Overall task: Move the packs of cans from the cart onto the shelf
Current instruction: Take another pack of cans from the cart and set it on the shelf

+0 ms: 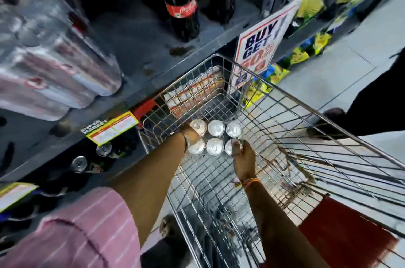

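A shrink-wrapped pack of cans [215, 137], its silver tops in two rows, stands inside the wire cart [258, 101]. My left hand [191, 136] grips the pack's left end, and my right hand [243, 156] grips its near right corner. A second pack of cans [194, 92] with red and white sides lies at the cart's far end. The grey shelf [135, 39] is to the left of the cart, and several wrapped packs of cans [48, 64] are stacked on its left part.
Dark cola bottles [182, 2] stand at the back of the shelf. A "BUY GET" sign [260, 46] hangs on the shelf edge by the cart's far corner. Loose cans [92, 158] sit on the lower shelf. Yellow snack bags [304, 53] fill the right rack.
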`<move>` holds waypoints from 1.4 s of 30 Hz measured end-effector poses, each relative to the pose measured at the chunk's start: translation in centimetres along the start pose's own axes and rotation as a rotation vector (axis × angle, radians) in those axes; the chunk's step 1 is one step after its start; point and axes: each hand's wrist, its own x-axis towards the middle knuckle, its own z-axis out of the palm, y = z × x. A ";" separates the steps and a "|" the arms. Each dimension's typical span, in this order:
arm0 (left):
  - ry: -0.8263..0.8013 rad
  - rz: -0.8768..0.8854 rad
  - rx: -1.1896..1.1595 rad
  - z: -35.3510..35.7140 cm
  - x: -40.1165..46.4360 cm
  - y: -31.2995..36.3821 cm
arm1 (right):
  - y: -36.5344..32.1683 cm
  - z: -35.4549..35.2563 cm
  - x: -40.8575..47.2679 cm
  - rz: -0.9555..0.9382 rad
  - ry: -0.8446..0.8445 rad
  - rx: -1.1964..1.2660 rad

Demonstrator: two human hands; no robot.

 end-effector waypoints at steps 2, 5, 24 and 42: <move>0.044 0.006 -0.022 -0.5 -1.4 0.7 | -0.8 -0.7 -0.6 -0.011 0.019 -0.001; 0.130 0.079 -0.119 -1.8 -4.2 1.7 | -3.1 -2.4 -2.2 -0.001 0.063 -0.045; 0.782 0.226 -0.490 -11.1 -36.4 -14.4 | -28.9 -4.2 -24.0 -0.437 -0.026 -0.491; 0.979 0.042 -0.854 -23.1 -33.0 -38.1 | -38.4 24.1 -30.4 -0.757 -0.296 -0.484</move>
